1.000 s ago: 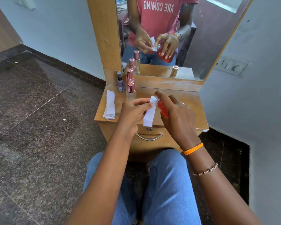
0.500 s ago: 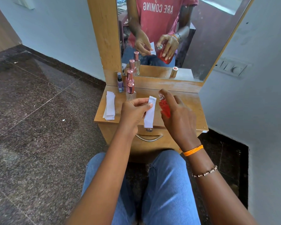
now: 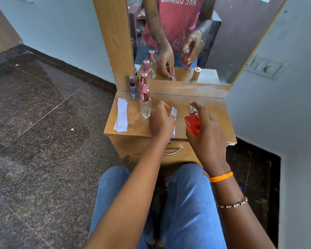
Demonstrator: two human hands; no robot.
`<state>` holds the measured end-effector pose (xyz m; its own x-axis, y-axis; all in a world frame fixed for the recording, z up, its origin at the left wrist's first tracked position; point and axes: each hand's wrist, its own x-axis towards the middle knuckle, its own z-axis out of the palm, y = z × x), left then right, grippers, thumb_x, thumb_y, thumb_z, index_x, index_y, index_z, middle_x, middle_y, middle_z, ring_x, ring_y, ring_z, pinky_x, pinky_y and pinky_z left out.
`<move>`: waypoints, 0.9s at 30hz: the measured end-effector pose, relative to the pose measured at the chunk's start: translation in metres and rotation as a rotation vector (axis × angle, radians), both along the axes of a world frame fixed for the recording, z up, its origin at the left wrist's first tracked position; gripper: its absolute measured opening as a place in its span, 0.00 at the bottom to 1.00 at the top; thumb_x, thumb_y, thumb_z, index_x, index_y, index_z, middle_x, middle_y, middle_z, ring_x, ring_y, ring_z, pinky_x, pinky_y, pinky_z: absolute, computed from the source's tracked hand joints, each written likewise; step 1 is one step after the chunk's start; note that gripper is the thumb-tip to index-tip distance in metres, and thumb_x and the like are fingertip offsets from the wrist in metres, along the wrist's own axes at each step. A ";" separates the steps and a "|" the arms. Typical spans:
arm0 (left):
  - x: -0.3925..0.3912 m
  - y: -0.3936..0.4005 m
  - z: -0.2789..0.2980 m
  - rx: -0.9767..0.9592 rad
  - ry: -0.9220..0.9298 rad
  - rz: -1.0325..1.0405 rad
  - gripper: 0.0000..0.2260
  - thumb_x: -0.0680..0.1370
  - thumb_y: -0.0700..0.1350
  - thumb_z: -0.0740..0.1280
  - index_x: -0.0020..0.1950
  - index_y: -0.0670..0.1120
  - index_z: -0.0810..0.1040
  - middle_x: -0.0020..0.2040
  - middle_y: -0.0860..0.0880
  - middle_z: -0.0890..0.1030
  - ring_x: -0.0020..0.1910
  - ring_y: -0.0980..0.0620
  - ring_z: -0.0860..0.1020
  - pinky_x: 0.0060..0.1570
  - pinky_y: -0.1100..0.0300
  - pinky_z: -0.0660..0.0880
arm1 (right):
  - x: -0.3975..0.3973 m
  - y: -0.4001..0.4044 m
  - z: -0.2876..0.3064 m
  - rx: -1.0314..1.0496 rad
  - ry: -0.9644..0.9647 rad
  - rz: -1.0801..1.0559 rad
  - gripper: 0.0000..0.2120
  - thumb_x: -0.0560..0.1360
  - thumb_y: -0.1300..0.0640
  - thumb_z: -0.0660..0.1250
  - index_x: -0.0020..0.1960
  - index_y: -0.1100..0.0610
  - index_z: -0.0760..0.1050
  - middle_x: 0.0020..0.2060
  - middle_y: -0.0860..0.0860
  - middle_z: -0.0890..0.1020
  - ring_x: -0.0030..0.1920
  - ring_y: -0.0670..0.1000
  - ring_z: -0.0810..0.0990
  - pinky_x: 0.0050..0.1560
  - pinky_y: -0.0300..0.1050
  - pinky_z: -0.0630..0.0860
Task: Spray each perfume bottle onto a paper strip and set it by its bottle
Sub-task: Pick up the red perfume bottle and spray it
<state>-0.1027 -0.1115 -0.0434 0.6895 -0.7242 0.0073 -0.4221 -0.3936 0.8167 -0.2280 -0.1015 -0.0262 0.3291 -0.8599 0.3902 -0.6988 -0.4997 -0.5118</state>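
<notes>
Right grip point(image 3: 207, 129) curled round a red glass perfume bottle point(image 3: 192, 124); left grip point(image 3: 162, 121) pinched a white paper strip point(image 3: 173, 112) over the wooden desk point(image 3: 138, 125). Mirrored shirt lettering point(image 3: 179, 0) read "ARE COMING".

A wooden dressing table point(image 3: 133, 125) with a mirror point(image 3: 223, 51) stands on dark speckled floor point(image 3: 43, 141).

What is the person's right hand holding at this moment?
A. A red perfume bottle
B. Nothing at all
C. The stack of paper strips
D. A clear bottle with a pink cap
A: the right hand is wrapped around the red perfume bottle, its silver sprayer uncapped, while the left hand pinches a paper strip over the dresser top.
</notes>
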 end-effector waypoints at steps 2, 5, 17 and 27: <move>-0.003 0.000 -0.001 0.011 -0.109 -0.029 0.09 0.73 0.38 0.70 0.50 0.44 0.74 0.51 0.46 0.78 0.48 0.48 0.78 0.38 0.60 0.69 | 0.000 0.000 -0.002 0.006 -0.019 0.012 0.31 0.71 0.59 0.70 0.69 0.44 0.63 0.53 0.53 0.79 0.43 0.59 0.80 0.35 0.47 0.75; -0.009 0.005 0.001 -0.016 -0.248 -0.051 0.06 0.75 0.39 0.68 0.51 0.44 0.75 0.53 0.47 0.75 0.49 0.48 0.76 0.38 0.60 0.67 | 0.000 -0.002 -0.004 0.028 -0.052 0.036 0.31 0.71 0.60 0.70 0.69 0.44 0.63 0.54 0.52 0.79 0.45 0.58 0.80 0.38 0.51 0.78; 0.003 0.024 -0.008 0.078 -0.321 -0.162 0.15 0.74 0.47 0.70 0.60 0.50 0.78 0.53 0.49 0.73 0.53 0.49 0.71 0.46 0.58 0.71 | -0.003 -0.002 -0.009 0.047 -0.175 0.038 0.32 0.69 0.59 0.72 0.69 0.46 0.64 0.56 0.48 0.80 0.48 0.50 0.81 0.41 0.42 0.75; -0.002 0.037 0.018 -0.163 0.548 -0.506 0.10 0.80 0.48 0.60 0.57 0.50 0.78 0.54 0.49 0.80 0.54 0.53 0.79 0.52 0.64 0.74 | -0.001 -0.007 -0.010 0.430 -0.865 0.184 0.29 0.72 0.58 0.69 0.67 0.50 0.58 0.55 0.43 0.78 0.50 0.44 0.80 0.53 0.43 0.78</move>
